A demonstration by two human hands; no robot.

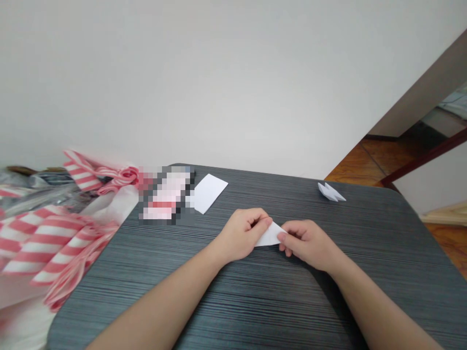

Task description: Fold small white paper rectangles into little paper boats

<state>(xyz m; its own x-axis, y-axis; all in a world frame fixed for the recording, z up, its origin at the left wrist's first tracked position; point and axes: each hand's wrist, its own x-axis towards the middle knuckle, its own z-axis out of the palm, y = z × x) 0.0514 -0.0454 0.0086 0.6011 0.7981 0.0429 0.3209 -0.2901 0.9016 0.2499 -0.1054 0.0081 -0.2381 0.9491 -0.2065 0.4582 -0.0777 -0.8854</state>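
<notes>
A dark striped table [255,311] stands against a white wall. Left hand [242,233] and right hand [308,243] pinch a folded white paper [269,236], its long axis left-right, tip pointing up-left.

hands [272,238] hide most of folded paper [270,236] | pixelated patch [166,194] unreadable

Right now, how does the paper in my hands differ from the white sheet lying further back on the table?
The paper in hand is folded to a point; the white sheet is a flat, unfolded rectangle. The left hand and right hand pinch the first; the second lies untouched. Both are white.
</notes>
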